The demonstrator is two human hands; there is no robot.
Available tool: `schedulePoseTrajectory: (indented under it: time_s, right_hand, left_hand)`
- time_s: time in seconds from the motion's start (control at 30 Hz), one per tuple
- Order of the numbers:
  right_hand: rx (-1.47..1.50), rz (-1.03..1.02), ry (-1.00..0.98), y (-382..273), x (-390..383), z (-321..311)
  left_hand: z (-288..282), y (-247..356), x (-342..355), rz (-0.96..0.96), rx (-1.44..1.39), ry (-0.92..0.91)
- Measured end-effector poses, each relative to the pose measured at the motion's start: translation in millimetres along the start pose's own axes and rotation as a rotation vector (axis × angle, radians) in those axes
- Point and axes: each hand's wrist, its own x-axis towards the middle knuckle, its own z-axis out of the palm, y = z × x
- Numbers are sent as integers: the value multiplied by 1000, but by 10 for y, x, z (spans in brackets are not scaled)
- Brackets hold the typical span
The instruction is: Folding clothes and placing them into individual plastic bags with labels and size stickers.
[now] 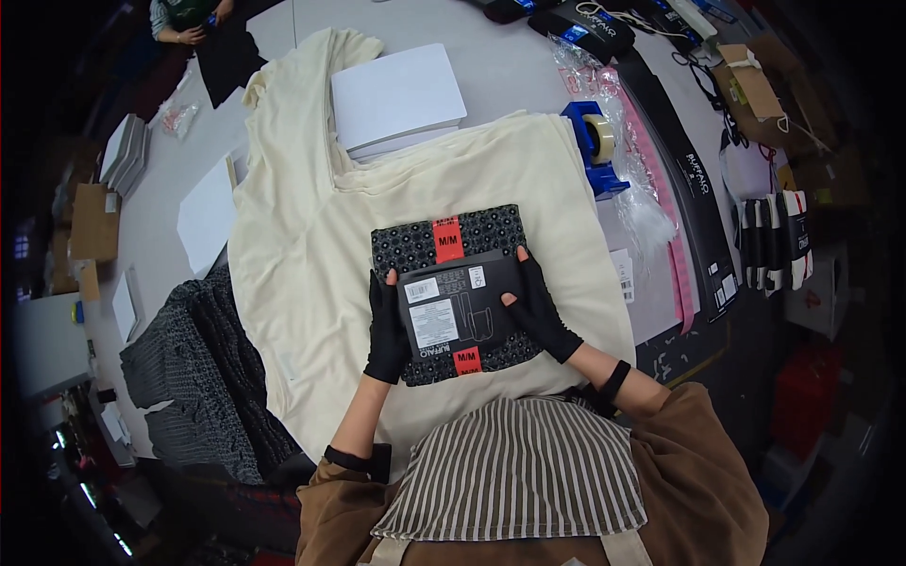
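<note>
The single head-worn fisheye view looks steeply down from above the near edge of the desk (510,71). It sits close, facing across toward the desk's far side.

Dressed in Brown, Black and Stripes

The left hand (382,321) and right hand (540,311) are covered by close-fitting black fabric gloves (387,354), from which the tips of the fingers (521,253) are left bare. A black forearm band is worn on the left (347,459) and right (615,380). Loose brown fabric sleeves (703,462) are worn short of the wrists. The torso is fronted by a white-and-grey-brown striped fabric apron (514,472), by which two pale beige straps (627,547) are met.
</note>
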Motion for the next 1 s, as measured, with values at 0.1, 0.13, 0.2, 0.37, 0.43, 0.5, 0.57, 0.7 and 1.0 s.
schedulePoseTrajectory:
  time_s: [0.1, 0.13, 0.2, 0.37, 0.43, 0.5, 0.57, 0.7, 1.0]
  right_hand:
    - [-64, 33, 33, -47, 51, 76]
    - [-97, 50, 49, -61, 66, 93]
    - [-124, 66, 56, -95, 89, 119]
    - [-163, 117, 48, -143, 200, 93]
    - [-151, 132, 39, -168, 235, 90]
    - [-134, 141, 47, -205, 251, 101]
    - [-121, 152, 52, -210, 247, 90]
    - [-116, 132, 53, -160, 283, 69]
    - [-117, 132, 62, -179, 340, 99]
  left_hand:
    - [58, -65, -14, -178, -227, -35]
    - [81, -99, -9, -340, -536, -63]
    - [89, -145, -18, -509, -842, -90]
    - [69, -215, -15, -324, -306, -238]
    - [89, -199, 9, -373, -376, -175]
    - [107, -184, 67, -421, -644, -158]
    - [124, -160, 117, -505, -1190, -102]
    - [128, -224, 68, -403, -799, -172]
    - [114, -191, 67, -574, -1304, -218]
